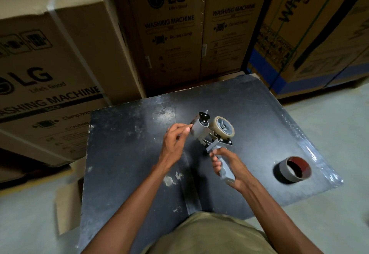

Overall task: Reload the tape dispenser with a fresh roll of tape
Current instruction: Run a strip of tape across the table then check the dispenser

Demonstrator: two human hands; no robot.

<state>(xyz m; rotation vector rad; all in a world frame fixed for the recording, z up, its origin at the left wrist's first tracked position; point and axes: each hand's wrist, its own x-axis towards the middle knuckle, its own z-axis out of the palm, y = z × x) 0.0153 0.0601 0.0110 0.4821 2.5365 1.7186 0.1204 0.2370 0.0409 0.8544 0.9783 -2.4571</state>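
Observation:
A grey hand-held tape dispenser (211, 140) is held above the black table (127, 154). My right hand (225, 166) is wrapped around its grey handle. A roll of clear-brown tape (223, 129) sits on the dispenser's hub. My left hand (175, 140) pinches the loose tape end at the dispenser's front roller, near the black blade guard (204, 116). An empty cardboard tape core (294, 169), grey outside and reddish inside, lies on the table at the right.
Large cardboard appliance boxes stand close behind and to the left of the table (169, 34), with another blue-banded box (311, 34) at the back right. Grey floor shows at the right and lower left. A flat piece of cardboard (67, 199) leans by the table's left side.

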